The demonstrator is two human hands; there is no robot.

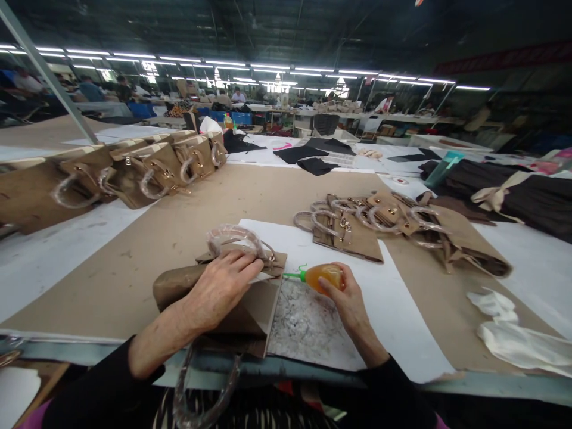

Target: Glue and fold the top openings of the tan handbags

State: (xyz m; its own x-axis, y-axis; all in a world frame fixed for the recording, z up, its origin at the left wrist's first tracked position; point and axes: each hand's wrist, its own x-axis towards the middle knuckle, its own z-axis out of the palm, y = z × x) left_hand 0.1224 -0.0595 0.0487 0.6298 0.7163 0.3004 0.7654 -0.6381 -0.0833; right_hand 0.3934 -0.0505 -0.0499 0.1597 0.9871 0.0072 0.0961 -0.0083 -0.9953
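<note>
A brown handbag [254, 304] lies at the table's front edge, one plastic-wrapped handle on its far side and another hanging over the edge toward me. My left hand [226, 283] rests on top of the bag near the far handle, fingers bent over its upper part; what lies under the fingertips is hidden. In my right hand [348, 298] is a glue bottle [324, 278] with amber liquid and a green nozzle. It is tipped sideways, the nozzle pointing left at the bag's right edge. Whether the tip touches the bag I cannot tell.
Several brown handbags [152, 170] stand in a row at the left. More bags [351, 232] lie piled at the right. A glue-stained board [308, 322] is beside my bag. Crumpled white material [504, 328] lies at the right, black pieces [308, 158] farther back.
</note>
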